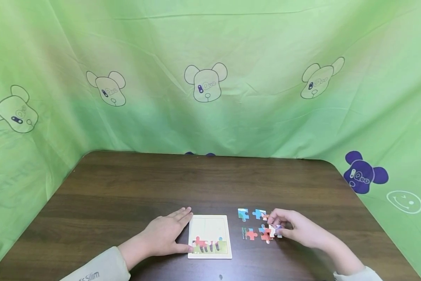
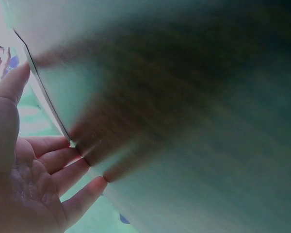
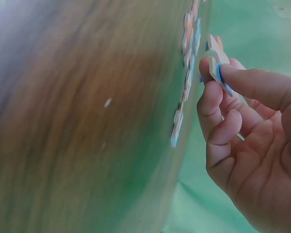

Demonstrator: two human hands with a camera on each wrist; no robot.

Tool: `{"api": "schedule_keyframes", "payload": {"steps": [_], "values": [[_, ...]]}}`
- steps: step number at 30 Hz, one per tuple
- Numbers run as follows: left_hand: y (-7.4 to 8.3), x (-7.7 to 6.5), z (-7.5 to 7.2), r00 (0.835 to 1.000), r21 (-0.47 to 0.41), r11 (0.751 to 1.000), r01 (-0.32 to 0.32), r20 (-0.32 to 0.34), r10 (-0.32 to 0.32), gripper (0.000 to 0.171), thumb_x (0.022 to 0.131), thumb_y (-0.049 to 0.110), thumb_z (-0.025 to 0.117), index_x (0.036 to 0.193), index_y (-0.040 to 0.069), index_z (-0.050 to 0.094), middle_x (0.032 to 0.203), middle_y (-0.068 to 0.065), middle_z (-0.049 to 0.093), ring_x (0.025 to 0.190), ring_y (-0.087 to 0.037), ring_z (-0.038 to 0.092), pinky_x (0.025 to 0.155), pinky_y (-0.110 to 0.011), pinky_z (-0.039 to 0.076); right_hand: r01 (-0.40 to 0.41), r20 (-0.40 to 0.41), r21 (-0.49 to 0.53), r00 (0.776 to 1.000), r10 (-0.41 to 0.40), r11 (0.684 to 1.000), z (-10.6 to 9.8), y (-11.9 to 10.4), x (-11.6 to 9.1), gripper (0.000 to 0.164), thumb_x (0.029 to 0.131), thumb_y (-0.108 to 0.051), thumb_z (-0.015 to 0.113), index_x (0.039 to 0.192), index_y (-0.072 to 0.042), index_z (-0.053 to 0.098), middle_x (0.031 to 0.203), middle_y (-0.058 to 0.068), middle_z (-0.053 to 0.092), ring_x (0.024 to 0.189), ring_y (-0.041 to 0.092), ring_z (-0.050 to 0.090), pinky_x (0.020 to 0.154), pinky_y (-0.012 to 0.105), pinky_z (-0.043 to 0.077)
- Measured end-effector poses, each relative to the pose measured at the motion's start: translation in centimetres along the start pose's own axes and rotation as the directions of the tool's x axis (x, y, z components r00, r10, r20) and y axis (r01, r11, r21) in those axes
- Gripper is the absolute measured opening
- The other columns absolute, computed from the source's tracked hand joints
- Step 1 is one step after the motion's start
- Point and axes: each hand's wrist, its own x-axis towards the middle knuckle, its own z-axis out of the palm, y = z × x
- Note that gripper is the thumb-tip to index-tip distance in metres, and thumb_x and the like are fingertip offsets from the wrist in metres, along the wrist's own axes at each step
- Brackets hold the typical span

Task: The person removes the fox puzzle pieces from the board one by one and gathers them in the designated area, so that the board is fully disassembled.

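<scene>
A pale puzzle board (image 1: 228, 234) with a raised rim lies on the table, its lower part filled with joined pieces (image 1: 210, 246) in red, green and black stripes. My left hand (image 1: 164, 234) rests at the board's left edge, fingers straight and thumb near the lower left corner; the left wrist view shows the fingertips touching the tabletop. To the right, my right hand (image 1: 301, 229) pinches a jigsaw piece (image 3: 216, 58) between thumb and fingers. In the right wrist view that piece is held above the table, seen mostly edge-on. Its picture is partly hidden by the fingers.
Several loose jigsaw pieces lie right of the board, among them a blue-green piece (image 1: 243, 214), a blue piece (image 1: 259, 214) and a red-green piece (image 1: 249, 234). The dark wooden table (image 1: 161, 175) ends at a green curtain (image 1: 210, 125) behind and at the sides.
</scene>
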Motion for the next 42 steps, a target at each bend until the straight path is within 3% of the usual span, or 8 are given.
{"api": "schedule_keyframes", "payload": {"steps": [6,26,32,42], "values": [[0.0,0.0,0.0,1.0,0.003,1.0,0.005,0.002,-0.005,0.09,0.083,0.066,0.064,0.146,0.004,0.048,0.155,-0.009,0.045,0.143,-0.023,0.045,0.104,-0.042,0.049,-0.009,-0.009,-0.019,1.0,0.009,1.0,-0.3,0.5,-0.7,0.023,0.086,0.006,0.065,0.103,-0.009,0.061,0.082,-0.002,0.063,0.077,0.002,0.058,0.066,0.022,0.047],[0.1,-0.1,0.0,1.0,-0.002,1.0,0.023,0.017,-0.023,0.09,0.083,0.066,0.065,0.147,0.006,0.047,0.156,-0.008,0.044,0.144,-0.021,0.044,0.099,-0.047,0.052,-0.052,0.003,-0.053,0.999,0.052,0.997,-0.6,1.6,-2.1,0.026,0.084,0.009,0.065,0.101,-0.01,0.061,0.087,-0.003,0.063,0.077,0.01,0.057,0.067,0.021,0.047],[0.1,-0.1,0.0,1.0,-0.006,1.0,0.022,0.016,-0.022,0.09,0.083,0.066,0.064,0.147,0.006,0.047,0.156,-0.008,0.044,0.144,-0.022,0.044,0.1,-0.046,0.051,-0.071,-0.025,-0.085,0.997,0.069,0.994,-0.4,1.6,-2.1,0.026,0.083,0.007,0.068,0.101,-0.01,0.061,0.087,-0.004,0.061,0.076,0.003,0.053,0.065,0.021,0.045],[0.0,0.0,0.0,1.0,-0.003,1.0,0.019,0.01,-0.019,0.09,0.083,0.066,0.065,0.147,0.005,0.047,0.156,-0.008,0.044,0.144,-0.022,0.044,0.1,-0.046,0.051,-0.02,-0.062,-0.103,0.998,0.013,0.994,-0.4,2.1,-2.1,0.026,0.081,0.01,0.069,0.1,-0.006,0.061,0.086,0.0,0.06,0.075,-0.002,0.052,0.061,0.021,0.045]]}}
